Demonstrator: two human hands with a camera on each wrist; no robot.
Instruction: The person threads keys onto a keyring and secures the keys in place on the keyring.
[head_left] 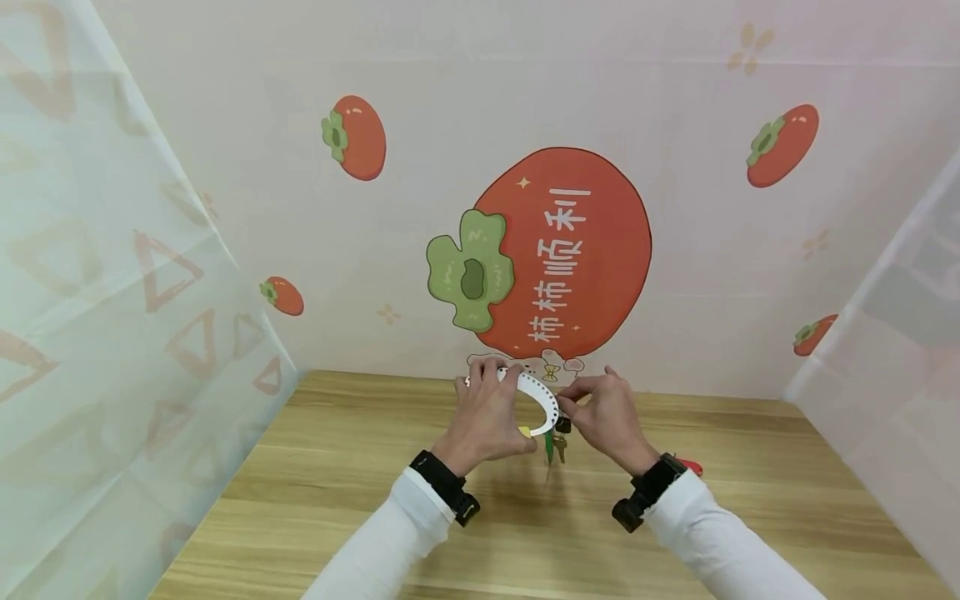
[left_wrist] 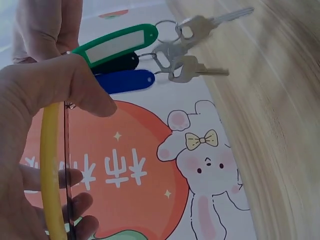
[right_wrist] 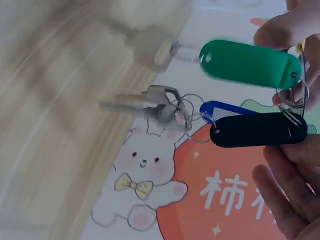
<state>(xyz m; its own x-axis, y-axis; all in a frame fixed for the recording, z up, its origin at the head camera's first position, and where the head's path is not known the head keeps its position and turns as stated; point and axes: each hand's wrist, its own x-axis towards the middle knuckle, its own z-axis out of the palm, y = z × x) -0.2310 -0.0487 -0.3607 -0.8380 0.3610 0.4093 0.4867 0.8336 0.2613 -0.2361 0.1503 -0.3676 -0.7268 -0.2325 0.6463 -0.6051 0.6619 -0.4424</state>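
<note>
Held up over the table, a white C-shaped band [head_left: 552, 406] with dark dots along its curve is gripped by my left hand [head_left: 483, 417], thumb below and fingers over the top. A yellow strip [left_wrist: 51, 170] runs along its edge in the left wrist view. Beside the band, my right hand [head_left: 611, 417] pinches at the ring end of a black key tag [right_wrist: 250, 130]. A green key tag [right_wrist: 245, 64] and a blue key tag [left_wrist: 125, 81] hang close by. Metal keys [left_wrist: 195, 29] dangle from split rings.
A wood-grain table [head_left: 337, 483] lies below the hands. Partly hidden behind the right wrist is a small red object [head_left: 690, 467]. Behind stands a white sheet [head_left: 690, 275] printed with persimmons and a bunny; pale sheets flank both sides.
</note>
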